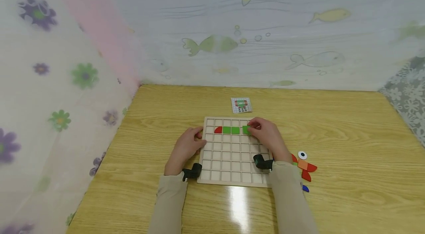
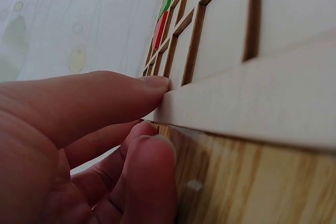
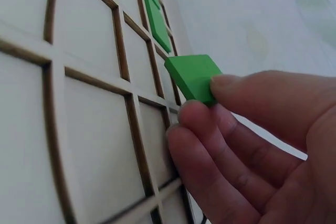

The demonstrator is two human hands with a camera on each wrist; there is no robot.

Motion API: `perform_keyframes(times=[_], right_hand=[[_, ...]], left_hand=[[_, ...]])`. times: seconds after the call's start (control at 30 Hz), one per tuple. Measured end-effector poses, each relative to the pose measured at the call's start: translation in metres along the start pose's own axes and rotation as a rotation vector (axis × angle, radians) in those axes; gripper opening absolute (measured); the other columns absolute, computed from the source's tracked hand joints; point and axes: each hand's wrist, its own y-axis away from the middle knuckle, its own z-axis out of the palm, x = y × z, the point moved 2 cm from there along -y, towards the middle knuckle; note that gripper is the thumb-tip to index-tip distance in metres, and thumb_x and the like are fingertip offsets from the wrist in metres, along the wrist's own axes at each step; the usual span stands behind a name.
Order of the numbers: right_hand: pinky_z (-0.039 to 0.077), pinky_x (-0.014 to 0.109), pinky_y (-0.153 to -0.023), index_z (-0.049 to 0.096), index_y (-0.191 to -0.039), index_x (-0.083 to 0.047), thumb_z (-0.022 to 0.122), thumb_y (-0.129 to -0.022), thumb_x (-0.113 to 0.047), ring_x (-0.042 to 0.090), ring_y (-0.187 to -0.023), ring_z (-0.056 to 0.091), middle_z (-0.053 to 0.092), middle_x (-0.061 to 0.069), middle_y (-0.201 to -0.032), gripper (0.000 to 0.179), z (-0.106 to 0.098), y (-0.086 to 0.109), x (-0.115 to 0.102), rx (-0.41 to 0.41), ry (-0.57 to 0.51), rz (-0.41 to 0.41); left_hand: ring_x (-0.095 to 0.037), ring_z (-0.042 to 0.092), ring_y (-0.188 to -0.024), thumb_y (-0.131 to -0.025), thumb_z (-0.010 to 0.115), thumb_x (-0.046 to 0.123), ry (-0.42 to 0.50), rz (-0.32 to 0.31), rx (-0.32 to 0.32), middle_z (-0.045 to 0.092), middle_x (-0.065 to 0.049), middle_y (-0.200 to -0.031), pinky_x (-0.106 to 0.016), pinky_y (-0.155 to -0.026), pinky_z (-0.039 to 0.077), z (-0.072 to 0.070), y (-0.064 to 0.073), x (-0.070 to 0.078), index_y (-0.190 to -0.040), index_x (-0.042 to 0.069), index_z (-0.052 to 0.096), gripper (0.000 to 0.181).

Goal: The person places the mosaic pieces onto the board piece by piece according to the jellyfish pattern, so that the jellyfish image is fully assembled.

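A wooden grid board (image 1: 226,160) lies on the table. Its second row from the far side holds a red quarter-round tile (image 1: 218,130) followed by two green square tiles (image 1: 231,130). My right hand (image 1: 267,135) pinches another green square tile (image 3: 193,74) between thumb and fingertips. That tile is tilted over the same row, to the right of the placed green ones. At the board's left edge, my left hand (image 1: 188,146) grips the rim, thumb (image 2: 105,98) on top and the other fingers curled low at its side.
A small picture card (image 1: 241,105) with a gridded figure lies beyond the board. Right of the board, partly behind the right sleeve, are loose pieces: a white eye disc (image 1: 302,155), an orange square (image 1: 302,164), red pieces (image 1: 306,175) and a blue one (image 1: 306,188).
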Motion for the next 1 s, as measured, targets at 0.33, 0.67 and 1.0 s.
perform_keyframes(times=[0.33,0.67,1.0], right_hand=[[0.042,0.035,-0.075,0.064,-0.096,-0.012,0.061,-0.083,-0.019,0.019,-0.083,0.054,0.062,0.002,-0.091,0.015,0.007,-0.005,-0.001,0.017,0.035,0.010],[0.041,0.034,-0.072,0.065,-0.094,-0.009,0.061,-0.082,-0.016,0.019,-0.077,0.052,0.061,0.003,-0.085,0.014,0.012,-0.007,-0.006,0.045,0.074,-0.011],[0.042,0.037,-0.079,0.062,-0.105,-0.016,0.052,-0.089,-0.028,0.019,-0.088,0.051,0.059,0.002,-0.100,0.023,0.005,0.002,-0.001,0.029,-0.013,0.034]], left_hand=[[-0.014,0.051,-0.052,-0.081,0.064,0.016,0.025,-0.015,-0.005,0.048,-0.003,-0.093,-0.027,-0.049,0.045,0.001,0.001,0.000,-0.130,0.009,0.046,0.053],[-0.013,0.051,-0.056,-0.081,0.064,0.016,0.011,-0.025,0.010,0.048,-0.002,-0.094,-0.026,-0.052,0.045,-0.003,0.002,0.001,-0.130,0.009,0.047,0.053],[-0.011,0.048,-0.065,-0.080,0.063,0.018,-0.137,0.005,0.032,0.050,0.000,-0.089,-0.026,-0.063,0.039,-0.002,0.001,0.006,-0.126,0.010,0.051,0.048]])
